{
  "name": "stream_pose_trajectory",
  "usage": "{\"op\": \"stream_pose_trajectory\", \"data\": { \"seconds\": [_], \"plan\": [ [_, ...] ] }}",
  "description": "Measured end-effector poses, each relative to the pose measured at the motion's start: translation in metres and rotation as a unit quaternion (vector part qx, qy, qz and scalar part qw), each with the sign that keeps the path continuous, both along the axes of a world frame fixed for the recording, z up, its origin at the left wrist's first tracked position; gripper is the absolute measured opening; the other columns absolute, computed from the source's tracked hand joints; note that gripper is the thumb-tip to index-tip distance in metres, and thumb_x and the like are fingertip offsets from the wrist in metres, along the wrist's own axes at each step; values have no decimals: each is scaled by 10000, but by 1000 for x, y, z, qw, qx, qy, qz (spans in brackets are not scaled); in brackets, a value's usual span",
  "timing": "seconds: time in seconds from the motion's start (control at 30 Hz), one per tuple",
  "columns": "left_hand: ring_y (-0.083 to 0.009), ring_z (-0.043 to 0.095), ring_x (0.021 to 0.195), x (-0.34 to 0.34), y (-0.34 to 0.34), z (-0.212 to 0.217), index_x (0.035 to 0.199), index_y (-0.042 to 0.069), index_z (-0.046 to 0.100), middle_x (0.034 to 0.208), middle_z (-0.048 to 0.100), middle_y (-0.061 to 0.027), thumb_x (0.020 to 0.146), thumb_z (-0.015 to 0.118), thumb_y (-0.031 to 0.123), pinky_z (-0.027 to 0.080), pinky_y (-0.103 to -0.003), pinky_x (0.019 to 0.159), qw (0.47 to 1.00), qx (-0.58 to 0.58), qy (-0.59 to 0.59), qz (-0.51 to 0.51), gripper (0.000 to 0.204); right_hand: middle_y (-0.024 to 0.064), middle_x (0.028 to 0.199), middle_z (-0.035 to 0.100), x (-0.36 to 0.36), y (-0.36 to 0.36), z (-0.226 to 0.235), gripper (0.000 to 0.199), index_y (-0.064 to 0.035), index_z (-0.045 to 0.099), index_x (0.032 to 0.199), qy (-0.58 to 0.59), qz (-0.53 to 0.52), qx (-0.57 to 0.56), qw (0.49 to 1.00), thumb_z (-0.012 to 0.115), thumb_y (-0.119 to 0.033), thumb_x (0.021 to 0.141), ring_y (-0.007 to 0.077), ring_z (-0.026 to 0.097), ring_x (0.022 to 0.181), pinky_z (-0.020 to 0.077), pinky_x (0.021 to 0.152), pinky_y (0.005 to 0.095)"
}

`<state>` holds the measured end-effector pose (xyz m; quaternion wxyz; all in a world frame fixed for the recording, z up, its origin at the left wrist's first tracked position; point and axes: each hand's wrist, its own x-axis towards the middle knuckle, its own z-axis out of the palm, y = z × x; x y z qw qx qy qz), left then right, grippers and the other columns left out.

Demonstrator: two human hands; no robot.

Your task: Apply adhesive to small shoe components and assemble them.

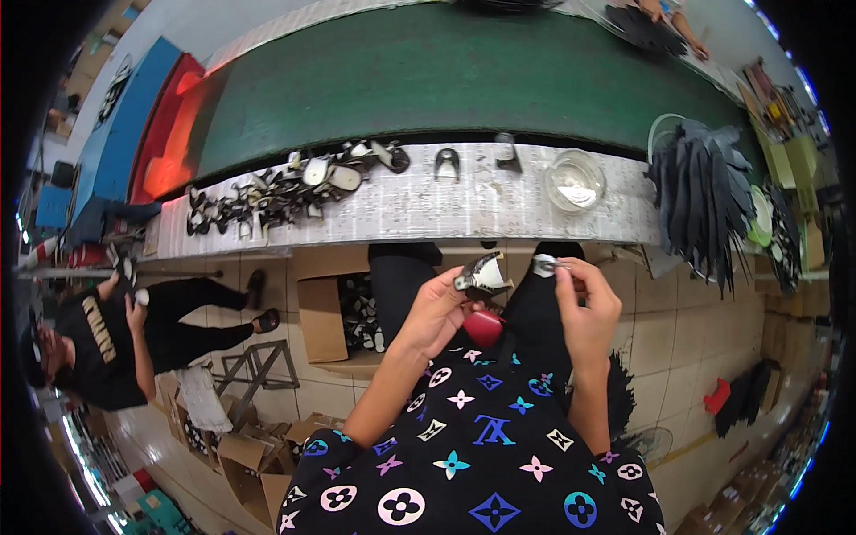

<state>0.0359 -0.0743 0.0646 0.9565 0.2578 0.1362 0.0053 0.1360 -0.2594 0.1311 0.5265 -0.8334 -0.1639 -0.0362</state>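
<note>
My left hand (432,314) pinches a curved black-and-white piece (487,273), like a small moulded shoe part, above my lap. To its right, the closed thumb and fingers of my right hand (590,308) grip a small white-and-silver piece (545,265); the two pieces are apart. A red rounded object (483,328) shows just under my left hand. On the bench ahead lies a heap of similar black-and-white pieces (294,189). One separate piece (447,164) stands right of the heap, and another dark piece (507,153) is beside a clear round bowl (575,181).
A green conveyor belt (446,76) runs behind the pale bench edge (401,229). Dark strips (700,183) hang at the right. An open carton (319,312) holding more pieces stands under the bench. Another person (107,330) works at left; a hand (682,31) shows far right.
</note>
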Motion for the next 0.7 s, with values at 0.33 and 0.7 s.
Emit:
{"op": "stream_pose_trajectory", "data": {
  "seconds": [0.33,0.7],
  "plan": [
    [-148,528,742,-39,2,57,1127,64,540,853,557,-30,834,734,46,458,-249,604,925,-330,-186,-22,352,59,958,696,-2,13,-4,129,32,673,995,107,34,46,993,646,-81,938,68,586,691,483,614,205],
    [-209,582,985,-143,69,-16,1248,93,567,1056,593,-56,943,648,275,502,-334,834,954,86,-18,288,364,43,908,687,-7,24,-27,138,27,668,1003,128,86,17,988,618,-94,958,52,559,659,440,583,190]
  ]
}}
